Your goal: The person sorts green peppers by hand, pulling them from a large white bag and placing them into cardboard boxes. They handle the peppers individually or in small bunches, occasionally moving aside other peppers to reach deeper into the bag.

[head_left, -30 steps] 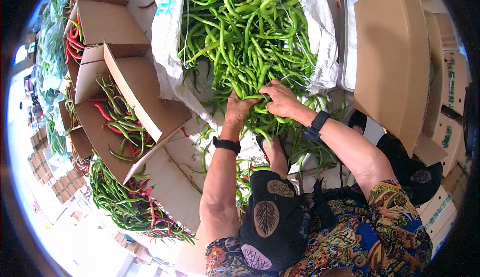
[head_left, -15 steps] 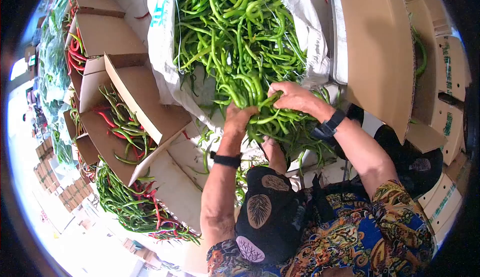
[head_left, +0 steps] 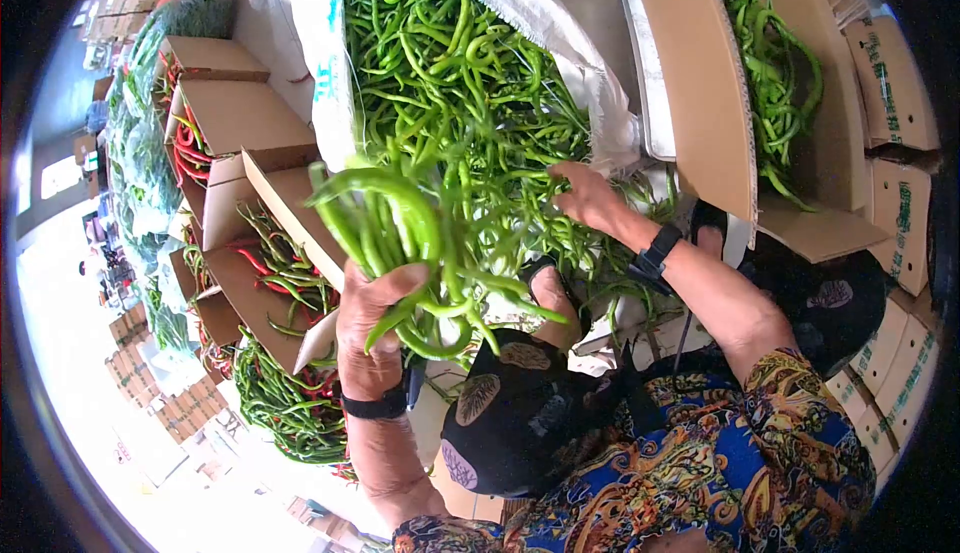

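My left hand (head_left: 372,328) is raised, wrapped round a bunch of green peppers (head_left: 385,223) that fan out above and below the fist. Some of the bunch is smeared by motion. To its right, my right hand (head_left: 588,198) reaches over loose green peppers at the sack's lower edge; its fingers are curled, and whether anything is between them is too small to tell. Behind both hands the white woven sack (head_left: 612,103) lies open, full of green peppers (head_left: 450,53).
A cardboard box (head_left: 705,83) with green peppers stands at the right. On the left are cardboard boxes (head_left: 240,113) with red and green peppers, and a pepper heap (head_left: 285,408) below them. Stacked cartons (head_left: 893,83) line the far right.
My left hand has moved left and up with a bunch of peppers, away from my right hand. The view has shifted, showing more of the right box's inside.
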The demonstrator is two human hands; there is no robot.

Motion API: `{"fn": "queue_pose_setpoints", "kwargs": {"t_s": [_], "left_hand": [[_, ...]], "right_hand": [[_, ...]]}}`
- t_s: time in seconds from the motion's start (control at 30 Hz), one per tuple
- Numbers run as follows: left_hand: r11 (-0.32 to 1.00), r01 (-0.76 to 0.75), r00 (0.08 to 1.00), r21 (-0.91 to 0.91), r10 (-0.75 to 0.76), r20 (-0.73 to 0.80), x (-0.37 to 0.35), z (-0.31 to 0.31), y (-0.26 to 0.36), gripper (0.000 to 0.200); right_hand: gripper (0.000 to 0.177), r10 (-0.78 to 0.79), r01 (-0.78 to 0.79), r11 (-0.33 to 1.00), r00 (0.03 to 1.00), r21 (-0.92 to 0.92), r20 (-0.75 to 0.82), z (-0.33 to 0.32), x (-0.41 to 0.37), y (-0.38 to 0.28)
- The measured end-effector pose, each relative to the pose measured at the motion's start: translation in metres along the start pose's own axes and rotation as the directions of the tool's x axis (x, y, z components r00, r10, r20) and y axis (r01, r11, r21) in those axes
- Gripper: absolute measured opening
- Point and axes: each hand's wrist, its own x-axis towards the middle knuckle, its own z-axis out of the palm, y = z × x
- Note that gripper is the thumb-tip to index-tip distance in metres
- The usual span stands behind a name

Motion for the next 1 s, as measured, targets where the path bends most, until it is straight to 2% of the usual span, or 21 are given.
{"fn": "queue_pose_setpoints", "kwargs": {"t_s": [0.03,0.13,0.2,0.23,0.27,0.3,0.37,0.4,0.47,0.5,0.53,0.6,0.63,0.73,0.77,0.87,0.9,1.0], "left_hand": [[0.976,-0.013,1.0,0.218,0.017,-0.014,0.0,-0.003,0.007,0.044],[1.0,0.02,0.997,0.016,-0.018,-0.074,0.025,-0.012,-0.005,0.049],[0.982,-0.11,0.992,-0.152,0.118,0.048,0.025,-0.008,0.007,0.052],[0.971,-0.164,0.977,-0.172,0.183,0.105,0.022,-0.007,0.019,0.057],[0.968,-0.229,0.971,-0.099,0.234,0.053,0.018,-0.002,0.03,0.057],[0.97,-0.199,0.972,-0.138,0.213,0.098,0.024,-0.005,0.033,0.056],[0.961,-0.093,0.97,-0.262,0.147,0.193,0.031,-0.003,0.034,0.053],[0.948,-0.17,0.977,-0.27,0.197,0.076,0.024,0.013,0.037,0.054],[0.955,-0.134,0.967,-0.263,0.184,0.177,0.017,0.002,0.034,0.053],[0.96,-0.167,0.976,-0.225,0.194,0.102,0.002,0.015,0.037,0.049],[0.969,-0.151,0.975,-0.195,0.178,0.131,-0.005,0.013,0.035,0.044],[0.986,-0.089,0.991,-0.142,0.103,0.091,-0.022,0.023,0.035,0.041],[0.981,-0.078,0.991,-0.179,0.096,0.097,-0.034,0.037,0.038,0.04],[0.993,-0.115,0.984,-0.027,0.118,0.136,-0.057,0.054,0.042,0.046],[0.993,-0.112,0.984,-0.023,0.114,0.137,-0.066,0.062,0.044,0.05],[0.997,-0.054,0.992,-0.05,0.059,0.11,-0.089,0.084,0.048,0.046],[0.994,-0.095,0.99,-0.048,0.1,0.095,-0.094,0.088,0.046,0.046],[0.975,-0.213,0.976,-0.061,0.215,0.039,-0.105,0.096,0.04,0.043]], "right_hand": [[0.046,0.03,-0.03,0.998,1.0,-0.054,-0.01,0.002,-0.002,0.001],[0.047,-0.006,0.005,1.0,0.999,0.03,0.04,0.006,-0.008,-0.006],[0.046,0.189,-0.286,0.882,0.943,0.374,0.275,-0.008,-0.018,-0.021],[0.045,0.136,-0.243,0.852,0.958,0.464,0.251,-0.012,-0.025,-0.025],[0.044,0.073,-0.19,0.814,0.971,0.549,0.227,-0.014,-0.028,-0.029],[0.042,0.071,-0.248,0.751,0.952,0.612,0.298,-0.01,-0.028,-0.027],[0.039,0.05,-0.357,0.61,0.909,0.708,0.415,-0.011,-0.024,-0.029],[0.036,0.049,-0.352,0.593,0.914,0.724,0.404,-0.014,-0.024,-0.033],[0.032,0.044,-0.352,0.56,0.916,0.75,0.398,-0.016,-0.03,-0.049],[0.034,0.07,-0.352,0.598,0.918,0.72,0.391,-0.023,-0.035,-0.064],[0.035,0.017,-0.297,0.615,0.931,0.73,0.365,-0.03,-0.039,-0.078],[0.036,-0.082,-0.181,0.64,0.95,0.746,0.301,-0.05,-0.051,-0.112],[0.038,-0.118,-0.138,0.627,0.956,0.767,0.269,-0.061,-0.059,-0.131],[0.04,-0.31,0.054,0.552,0.94,0.832,0.145,-0.083,-0.085,-0.186],[0.04,-0.374,0.123,0.598,0.917,0.792,0.14,-0.091,-0.091,-0.2],[0.038,-0.38,0.189,0.699,0.915,0.689,0.135,-0.099,-0.106,-0.223],[0.038,-0.367,0.196,0.725,0.921,0.66,0.13,-0.101,-0.11,-0.228],[0.035,-0.426,0.105,0.597,0.882,0.796,0.203,-0.108,-0.114,-0.228]]}}
